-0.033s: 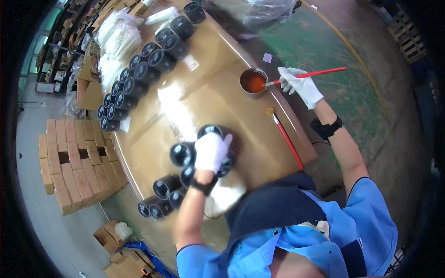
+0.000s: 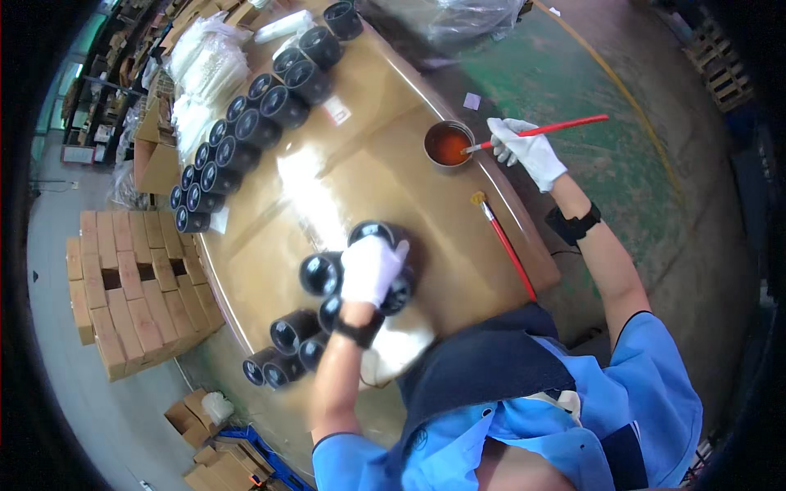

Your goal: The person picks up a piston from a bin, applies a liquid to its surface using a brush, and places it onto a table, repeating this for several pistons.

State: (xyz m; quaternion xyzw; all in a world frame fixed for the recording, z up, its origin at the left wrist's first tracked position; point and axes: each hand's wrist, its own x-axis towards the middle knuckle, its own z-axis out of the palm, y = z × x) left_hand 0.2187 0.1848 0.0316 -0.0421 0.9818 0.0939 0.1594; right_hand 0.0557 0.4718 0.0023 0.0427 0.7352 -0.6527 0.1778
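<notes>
My right hand (image 2: 524, 151), in a white glove, holds a red-handled paintbrush (image 2: 565, 127) in closed fingers. The brush's tip reaches over the rim into a round metal cup (image 2: 449, 167) of amber liquid. In a white glove too, my left hand (image 2: 370, 270) is over a group of black, hollow cylinders near me. Its fingers bend down around a black cylinder (image 2: 374, 230), with the fingertips partly hidden. Another black cylinder (image 2: 320, 273) stands left of that hand, and several more lie toward the table's left edge. A second red-handled paintbrush (image 2: 509, 250) lies on the table to the right.
Rows of black cylinders (image 2: 260, 127) line the table's far left side, beside clear plastic bags (image 2: 209, 61). Brown covering lies over the table (image 2: 426, 237). A white cloth (image 2: 401, 348) lies near my apron. Stacked cartons (image 2: 135, 290) stand on the floor at left.
</notes>
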